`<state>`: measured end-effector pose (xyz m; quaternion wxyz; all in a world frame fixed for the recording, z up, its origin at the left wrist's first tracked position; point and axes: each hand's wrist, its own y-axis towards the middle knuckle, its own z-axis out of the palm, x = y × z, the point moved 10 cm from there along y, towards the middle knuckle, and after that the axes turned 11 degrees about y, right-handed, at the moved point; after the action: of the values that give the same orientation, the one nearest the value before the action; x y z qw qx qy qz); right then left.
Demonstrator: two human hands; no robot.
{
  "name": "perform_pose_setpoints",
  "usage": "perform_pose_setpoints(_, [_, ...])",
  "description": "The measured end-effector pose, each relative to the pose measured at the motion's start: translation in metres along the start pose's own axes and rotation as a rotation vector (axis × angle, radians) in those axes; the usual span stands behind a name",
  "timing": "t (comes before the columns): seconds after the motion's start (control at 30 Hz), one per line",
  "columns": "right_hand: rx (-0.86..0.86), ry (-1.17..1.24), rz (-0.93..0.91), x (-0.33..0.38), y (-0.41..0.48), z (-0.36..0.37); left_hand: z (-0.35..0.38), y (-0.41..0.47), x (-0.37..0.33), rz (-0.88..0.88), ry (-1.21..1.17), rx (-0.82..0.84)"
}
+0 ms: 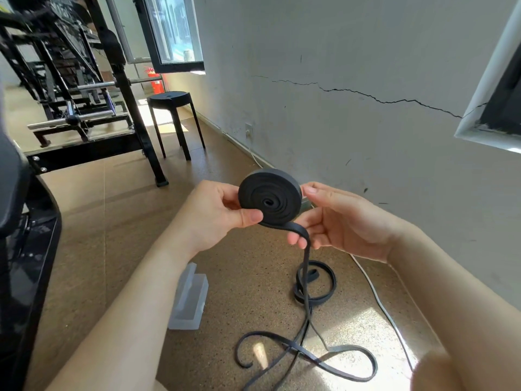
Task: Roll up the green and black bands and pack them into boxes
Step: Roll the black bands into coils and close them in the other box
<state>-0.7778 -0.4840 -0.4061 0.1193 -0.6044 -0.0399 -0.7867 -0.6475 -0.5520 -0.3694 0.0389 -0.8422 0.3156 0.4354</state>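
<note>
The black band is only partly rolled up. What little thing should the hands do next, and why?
Probably wind one more turn: the left hand grips the black roll, and the right hand holds the tail leaving it. Much of that tail lies looped on the floor, so packing into the clear box seems too early.

bare floor (pixel 239 263) between clear box (pixel 188 299) and loose band loops (pixel 313 286).

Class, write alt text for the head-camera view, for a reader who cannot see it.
The left hand grips a coiled black band while the right hand holds its tail, which trails in loops on the floor near a clear plastic box.
</note>
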Motion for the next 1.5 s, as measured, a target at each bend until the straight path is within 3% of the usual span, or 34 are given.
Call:
perform_pose_setpoints(0.13, [-0.102, -0.119, -0.046, 0.001, 0.005, -0.004, 0.002, -0.001, 0.0, 0.005, 0.027, 0.026])
perform_pose_setpoints(0.4, [-0.139, -0.16, -0.1, 0.004, 0.008, -0.005, 0.003, 0.001, 0.004, -0.007, 0.09, 0.042])
perform_pose_setpoints(0.5, [-0.151, -0.086, -0.128, 0.006, 0.008, -0.007, 0.008, 0.001, 0.007, -0.028, -0.049, 0.045])
perform_pose_setpoints(0.7, [-0.125, 0.193, -0.15, 0.004, 0.01, -0.011, 0.036, -0.001, 0.006, -0.109, -0.634, 0.077])
perform_pose_setpoints(0.8, [-0.089, 0.267, -0.144, 0.003, 0.012, -0.008, 0.033, 0.002, 0.004, -0.085, -0.631, 0.001])
perform_pose_setpoints(0.9, [-0.041, 0.232, -0.104, 0.002, 0.009, -0.005, 0.02, 0.003, 0.003, -0.03, -0.423, -0.083])
perform_pose_setpoints(1.03, [0.029, 0.244, -0.075, 0.002, 0.007, 0.001, 0.013, 0.003, 0.0, 0.021, -0.351, -0.075])
perform_pose_setpoints(1.23, [0.085, 0.457, -0.149, 0.007, 0.009, 0.012, 0.037, 0.001, 0.0, -0.084, -0.762, 0.005])
perform_pose_setpoints(1.33, [0.087, 0.464, -0.158, 0.006, 0.009, 0.01, 0.036, 0.0, -0.01, -0.015, -0.624, 0.007])
perform_pose_setpoints(1.5, [0.072, 0.207, -0.061, 0.002, 0.007, 0.005, 0.007, -0.001, -0.012, 0.031, -0.047, -0.066])
